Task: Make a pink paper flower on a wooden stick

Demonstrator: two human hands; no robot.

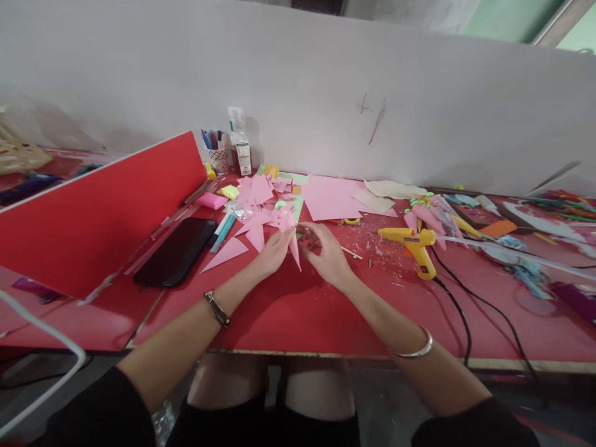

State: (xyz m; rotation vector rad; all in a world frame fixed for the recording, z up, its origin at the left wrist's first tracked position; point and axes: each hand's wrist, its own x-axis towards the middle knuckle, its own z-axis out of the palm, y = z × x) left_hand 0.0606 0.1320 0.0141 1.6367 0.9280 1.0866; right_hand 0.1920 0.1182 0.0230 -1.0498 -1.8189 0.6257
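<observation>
My left hand (275,250) grips a pink paper cone (295,253) whose narrow tip points down toward me. At the cone's wide top sit small bright green pieces (280,205). Just to the right, my right hand (325,251) has its fingers bent and apart near the cone, with nothing visible in them. Pink paper triangles (228,253) and other pink cutouts (256,189) lie to the left and behind my hands. Part of the cone is covered by my left fingers.
A yellow glue gun (421,245) lies at right, its black cord (459,310) running over the table edge. Finished pink cones (428,217) are piled behind it. At left are a black phone (177,251), markers (222,231) and a standing red board (116,211). A bottle (243,152) stands by the wall.
</observation>
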